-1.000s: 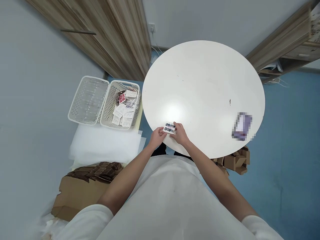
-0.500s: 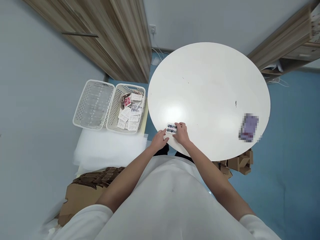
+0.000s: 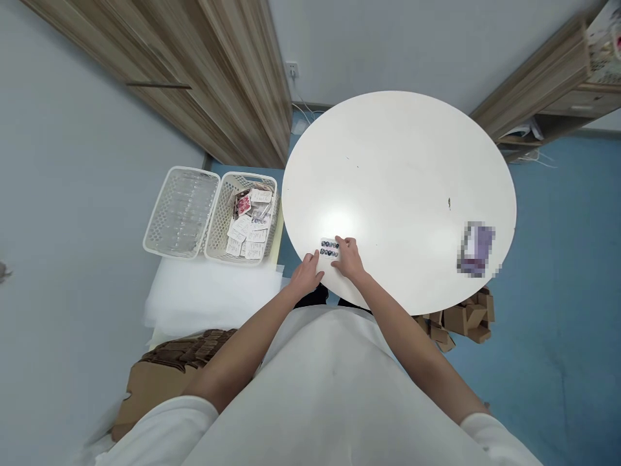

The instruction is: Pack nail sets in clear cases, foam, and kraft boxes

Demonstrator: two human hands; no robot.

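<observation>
A white card of press-on nails (image 3: 329,248), two rows of dark and pale oval pieces, lies near the front left edge of the round white table (image 3: 402,162). My right hand (image 3: 348,260) grips its right side, with the index finger at the far corner and the thumb at the near one. Beside the left edge is my left hand (image 3: 305,277), thumb and forefinger apart, fingertips close to the card. Whether they touch it I cannot tell.
Left of the table, a white basket (image 3: 209,249) holds many cards and small packets. Another basket (image 3: 148,226) holds clear plastic pieces. White sheets (image 3: 208,291) and flattened cardboard (image 3: 150,395) lie nearer me. A pixelated purple item (image 3: 478,249) rests on the table's right.
The view has shifted slightly. My left fingertips have drawn back a little from the card's left edge, while my right hand stays on its right side.
</observation>
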